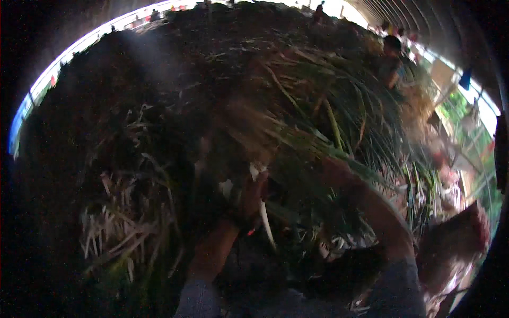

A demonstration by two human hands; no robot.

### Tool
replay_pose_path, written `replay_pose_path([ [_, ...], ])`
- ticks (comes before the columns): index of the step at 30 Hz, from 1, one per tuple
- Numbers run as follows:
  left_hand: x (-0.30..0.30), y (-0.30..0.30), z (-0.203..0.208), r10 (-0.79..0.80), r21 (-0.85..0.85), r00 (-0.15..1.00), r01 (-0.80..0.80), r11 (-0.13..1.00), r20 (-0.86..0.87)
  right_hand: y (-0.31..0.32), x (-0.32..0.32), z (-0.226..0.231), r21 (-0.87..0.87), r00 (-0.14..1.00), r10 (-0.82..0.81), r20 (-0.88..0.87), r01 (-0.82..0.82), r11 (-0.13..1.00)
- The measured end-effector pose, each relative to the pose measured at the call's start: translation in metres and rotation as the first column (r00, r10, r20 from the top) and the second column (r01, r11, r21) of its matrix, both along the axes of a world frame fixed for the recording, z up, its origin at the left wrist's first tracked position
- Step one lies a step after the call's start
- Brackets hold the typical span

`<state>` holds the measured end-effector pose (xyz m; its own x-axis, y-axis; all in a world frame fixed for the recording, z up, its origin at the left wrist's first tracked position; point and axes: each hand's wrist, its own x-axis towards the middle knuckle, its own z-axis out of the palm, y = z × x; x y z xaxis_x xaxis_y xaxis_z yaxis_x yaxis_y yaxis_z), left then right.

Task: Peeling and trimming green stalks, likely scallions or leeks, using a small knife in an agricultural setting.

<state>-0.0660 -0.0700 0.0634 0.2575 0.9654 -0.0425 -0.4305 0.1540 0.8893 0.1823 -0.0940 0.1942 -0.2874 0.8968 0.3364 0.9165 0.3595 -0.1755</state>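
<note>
While the picture is dark and blurred, we can make out our left hand [249, 199] raised in front of us, its fingers [260, 183] wrapped around the pale stalk ends of a big bundle of green onions [318, 132]. One white stalk [265, 220] hangs down just below that hand. The bundle fans up and to the right from the left hand, long green and yellowing leaves spreading over our right forearm [371, 206]. That forearm runs up under the bundle, and the right hand is buried in the leaves, so we cannot tell how its fingers stand. To the left of the left hand lies a heap of pale cut stalks [122, 222] on dark soil [132, 79]. Far beyond the bundle, toward the upper right, a person [392, 58] is bent among more greenery, under the arched roof of a greenhouse tunnel [419, 21].
</note>
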Motion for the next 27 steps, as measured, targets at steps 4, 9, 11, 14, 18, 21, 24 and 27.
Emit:
replay_pose_path([
  [4, -0.015, 0.023, -0.029, -0.148, 0.061, 0.980, 0.141, 0.988, 0.132, 0.007, -0.022, 0.031, -0.117, 0.989, -0.082, -0.125, 0.068, 0.991],
  [9, -0.026, 0.030, -0.028, -0.264, 0.062, 0.930, 0.257, 0.964, 0.254, 0.026, -0.026, -0.015, -0.229, 0.939, 0.200, -0.281, -0.268, 0.936],
  [11, -0.003, 0.009, 0.016, -0.140, 0.081, 0.984, 0.131, 0.988, 0.114, 0.028, 0.030, -0.038, -0.150, 0.996, 0.074, -0.052, -0.081, 0.985],
  [14, -0.014, -0.001, 0.014, -0.048, 0.130, 0.999, 0.048, 0.990, -0.002, 0.028, 0.017, -0.012, -0.080, 0.998, -0.030, 0.062, 0.035, 0.996],
  [18, -0.021, 0.016, -0.003, -0.128, 0.019, 0.980, 0.127, 0.992, 0.155, 0.021, -0.053, 0.040, -0.141, 0.999, -0.047, 0.007, 0.048, 0.989],
  [21, -0.022, 0.010, 0.003, -0.176, 0.125, 0.967, 0.155, 0.980, 0.182, 0.044, -0.056, -0.003, -0.332, 0.987, 0.103, 0.121, -0.057, 0.942],
  [24, -0.022, 0.002, 0.010, -0.207, -0.015, 0.914, 0.226, 0.974, 0.348, 0.025, 0.017, -0.020, -0.288, 0.649, 0.337, 0.682, -0.186, 0.940],
  [27, -0.026, 0.005, -0.001, -0.183, 0.229, 0.982, 0.166, 0.959, 0.051, 0.019, -0.037, 0.040, -0.577, 0.816, 0.272, 0.510, 0.090, 0.812],
])
